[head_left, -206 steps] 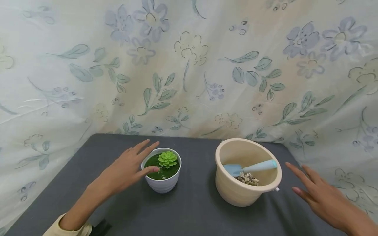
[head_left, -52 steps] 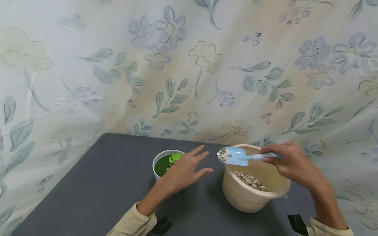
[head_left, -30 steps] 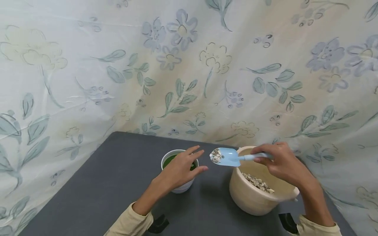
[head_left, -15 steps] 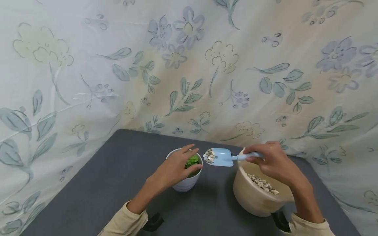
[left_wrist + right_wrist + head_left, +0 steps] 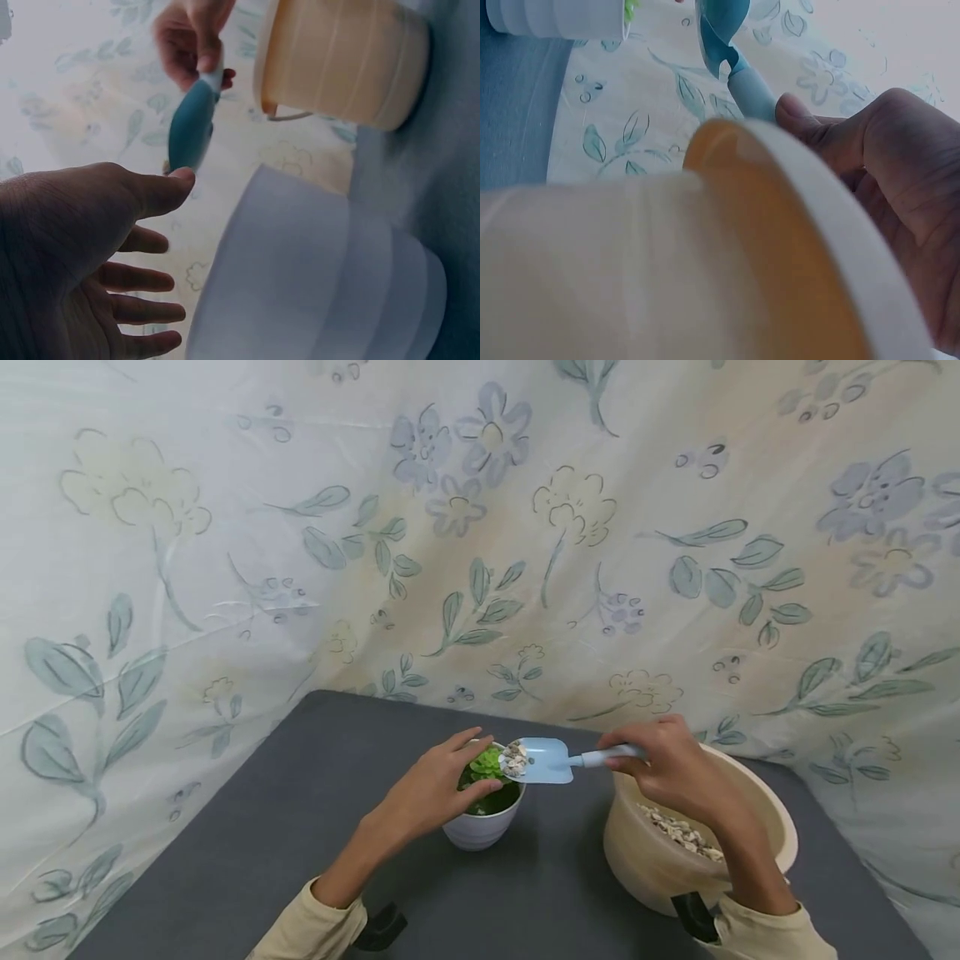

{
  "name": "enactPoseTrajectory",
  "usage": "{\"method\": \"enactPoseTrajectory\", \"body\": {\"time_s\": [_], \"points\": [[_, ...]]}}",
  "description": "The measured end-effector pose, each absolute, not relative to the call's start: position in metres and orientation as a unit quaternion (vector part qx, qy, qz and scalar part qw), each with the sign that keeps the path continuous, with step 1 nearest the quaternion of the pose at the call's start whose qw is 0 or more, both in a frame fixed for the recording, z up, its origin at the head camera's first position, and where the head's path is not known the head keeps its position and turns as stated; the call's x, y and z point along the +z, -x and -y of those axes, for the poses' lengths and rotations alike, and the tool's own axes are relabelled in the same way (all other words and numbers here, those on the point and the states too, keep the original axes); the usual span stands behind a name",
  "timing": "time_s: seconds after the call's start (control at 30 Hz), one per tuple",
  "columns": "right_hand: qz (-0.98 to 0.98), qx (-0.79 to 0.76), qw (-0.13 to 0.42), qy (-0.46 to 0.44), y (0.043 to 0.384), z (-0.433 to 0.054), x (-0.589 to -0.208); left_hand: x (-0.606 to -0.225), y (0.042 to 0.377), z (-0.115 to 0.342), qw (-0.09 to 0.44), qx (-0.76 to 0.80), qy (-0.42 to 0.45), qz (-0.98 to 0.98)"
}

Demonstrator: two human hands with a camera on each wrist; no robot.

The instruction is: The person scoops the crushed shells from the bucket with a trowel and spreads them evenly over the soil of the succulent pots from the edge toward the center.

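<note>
My right hand (image 5: 671, 768) grips the handle of a light blue hand trowel (image 5: 545, 760). Small pale stones (image 5: 515, 760) lie on the trowel's blade, whose tip is over the right side of a white flowerpot (image 5: 480, 833). In that pot a bright green succulent (image 5: 486, 765) stands on a dark green surface, partly covered by my left hand (image 5: 427, 789). The left hand hovers beside and above the pot with fingers extended, holding nothing. In the left wrist view the thumb comes close to the trowel blade; whether they touch I cannot tell.
A cream bucket (image 5: 637, 860) with more small stones (image 5: 681, 832) in it stands on the dark grey table (image 5: 247, 827), below my right forearm. A floral cloth (image 5: 480, 543) hangs behind the table. The bucket's wire handle (image 5: 291, 116) shows in the left wrist view.
The right hand took the trowel out of the bucket with stones on it and has carried it left to the white pot. The left hand stays near the pot.
</note>
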State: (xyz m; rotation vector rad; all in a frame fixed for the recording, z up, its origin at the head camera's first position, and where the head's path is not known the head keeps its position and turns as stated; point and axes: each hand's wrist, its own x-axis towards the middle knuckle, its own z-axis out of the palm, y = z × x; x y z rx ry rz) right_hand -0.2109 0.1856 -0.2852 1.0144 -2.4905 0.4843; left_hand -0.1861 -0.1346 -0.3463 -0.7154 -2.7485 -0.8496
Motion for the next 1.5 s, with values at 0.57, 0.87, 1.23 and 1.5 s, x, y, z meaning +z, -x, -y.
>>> {"method": "enactPoseTrajectory", "body": {"time_s": [0.57, 0.87, 1.23, 1.5], "points": [[0.902, 0.167, 0.164, -0.362, 0.219, -0.140, -0.293, -0.353, 0.186, 0.158, 0.031, -0.291, 0.210, 0.933], [0.923, 0.076, 0.133, -0.352, 0.220, -0.095, -0.288, -0.357, 0.189, 0.165, 0.017, -0.309, 0.205, 0.928], [0.909, -0.064, 0.175, -0.372, 0.215, -0.051, -0.262, -0.356, 0.192, 0.166, -0.002, -0.311, 0.169, 0.935], [0.911, -0.112, 0.184, -0.351, 0.212, -0.044, -0.245, -0.353, 0.190, 0.168, -0.013, -0.304, 0.142, 0.942]]}}
